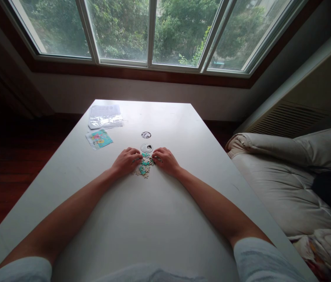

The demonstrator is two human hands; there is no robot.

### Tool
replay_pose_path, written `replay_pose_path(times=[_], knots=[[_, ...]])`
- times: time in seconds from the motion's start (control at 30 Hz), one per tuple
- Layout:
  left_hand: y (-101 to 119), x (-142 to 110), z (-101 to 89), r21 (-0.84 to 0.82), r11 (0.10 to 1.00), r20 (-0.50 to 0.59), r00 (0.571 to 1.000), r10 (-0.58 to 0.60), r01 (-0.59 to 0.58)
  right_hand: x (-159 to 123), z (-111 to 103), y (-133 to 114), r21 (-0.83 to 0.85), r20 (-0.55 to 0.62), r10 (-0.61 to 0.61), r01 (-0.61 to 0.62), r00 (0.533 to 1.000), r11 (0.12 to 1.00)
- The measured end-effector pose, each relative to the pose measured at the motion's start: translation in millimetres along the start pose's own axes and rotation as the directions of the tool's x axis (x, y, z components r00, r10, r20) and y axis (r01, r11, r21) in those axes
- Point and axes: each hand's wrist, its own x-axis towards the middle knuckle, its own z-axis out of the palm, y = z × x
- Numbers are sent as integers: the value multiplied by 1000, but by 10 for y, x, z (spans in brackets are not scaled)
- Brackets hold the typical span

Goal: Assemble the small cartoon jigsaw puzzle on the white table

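Head camera: a person's two bare hands are resting on a white table [153, 219], the left hand [126, 159] and the right hand [166, 159] flanking a small heap of jigsaw pieces [144, 169], teal and pale, that is lying between them. Both hands are bending their fingers in at the heap's edges; whether either is grasping a piece, I cannot tell. Just beyond the heap, a near round item [144, 148] and a far round item [146, 134] are lying toward the window [121, 31], their markings too small to read. Leftward, a card [99, 139] is showing colourful figures on turquoise, any lettering being illegible. Behind it, a shiny plastic packet [106, 116] is lying near the table's far left corner, any print likewise being unreadable.
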Motion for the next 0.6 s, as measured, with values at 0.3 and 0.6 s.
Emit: replay_pose_path(times=[0.3, 0.6], knots=[[48, 6, -11, -18, 1000, -16, 1000, 21, -21, 3, 7, -25, -16, 6, 5, -5, 1000, 1000], [23, 17, 43, -5, 994, -111, 988, -105, 105, 35, 3, -66, 47, -77, 48, -45, 996, 998]])
